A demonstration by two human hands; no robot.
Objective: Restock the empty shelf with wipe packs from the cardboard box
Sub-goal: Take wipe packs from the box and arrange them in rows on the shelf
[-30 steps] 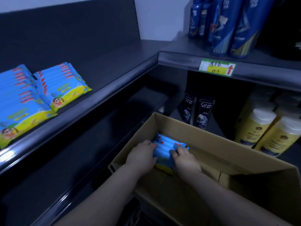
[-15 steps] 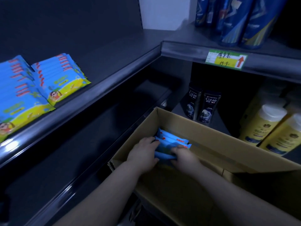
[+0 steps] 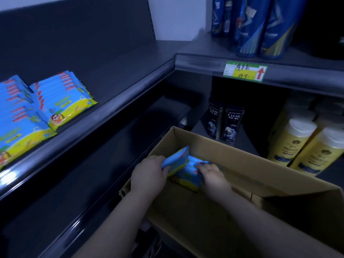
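Observation:
An open cardboard box point(image 3: 247, 164) sits low at the right with blue and yellow wipe packs point(image 3: 188, 174) inside. My left hand point(image 3: 149, 175) grips a few of these packs point(image 3: 176, 160) and tilts them up on edge. My right hand point(image 3: 214, 176) rests on the packs that lie flat in the box, fingers curled over their far edge. Two rows of the same wipe packs point(image 3: 61, 101) lie on the dark upper shelf point(image 3: 119, 101) at the left; its right part is bare.
A dark lower shelf point(image 3: 96, 164) runs beneath the upper one. To the right, CLEAR shampoo bottles point(image 3: 226, 122) and yellow bottles point(image 3: 305, 146) stand on a lower shelf. Blue bottles point(image 3: 260, 25) stand above a price tag point(image 3: 244, 70).
My left hand has lifted a few packs up on edge, away from the stack. My right hand has shifted onto the packs left flat. The view has dipped slightly.

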